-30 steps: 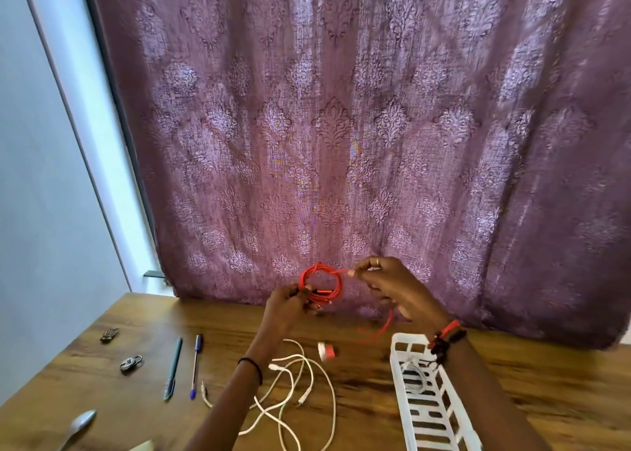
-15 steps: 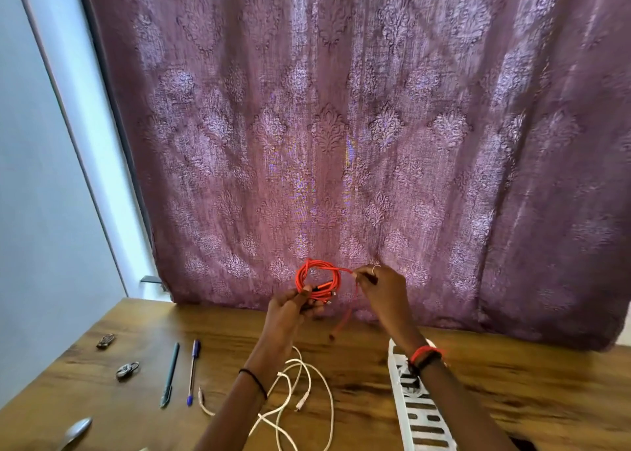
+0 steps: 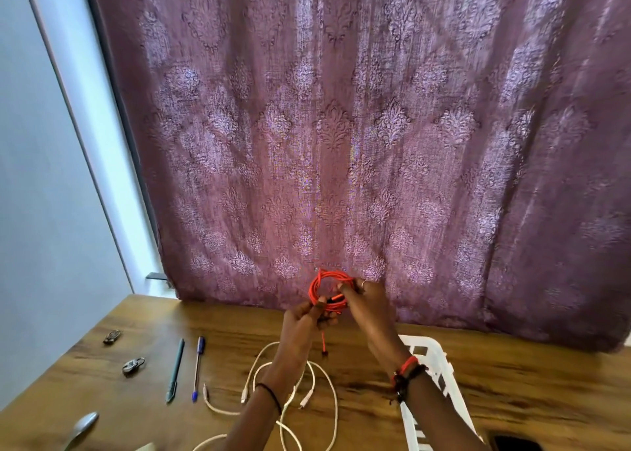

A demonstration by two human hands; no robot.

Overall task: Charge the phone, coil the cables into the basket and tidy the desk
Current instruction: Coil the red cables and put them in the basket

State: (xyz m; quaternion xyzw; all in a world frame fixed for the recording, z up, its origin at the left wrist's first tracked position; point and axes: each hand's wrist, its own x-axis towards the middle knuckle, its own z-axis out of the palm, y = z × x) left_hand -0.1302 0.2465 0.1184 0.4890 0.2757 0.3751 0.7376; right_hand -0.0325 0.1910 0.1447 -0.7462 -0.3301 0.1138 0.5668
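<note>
An orange cable [image 3: 316, 285] is wound into a small coil and held up above the wooden desk [image 3: 512, 389], in front of the curtain. My left hand [image 3: 307, 317] grips the coil at its bottom. My right hand [image 3: 367, 300] pinches the coil on its right side. A short orange tail with its plug [image 3: 324, 346] hangs down between my hands. Loose white cables [image 3: 324, 392] lie tangled on the desk under my left forearm. A white slotted basket [image 3: 433, 375] stands on the desk under my right forearm. A dark phone [image 3: 515, 445] shows at the bottom edge.
Two pens [image 3: 186, 368] lie on the left of the desk. Further left are two small metal objects [image 3: 133, 365] and a spoon [image 3: 82, 428] near the front edge. A purple patterned curtain [image 3: 341, 143] hangs right behind the desk.
My right hand has moved in from the right to the coil, winding the loose tail around it. The hanging tail has grown shorter. My left hand has kept its hold.
</note>
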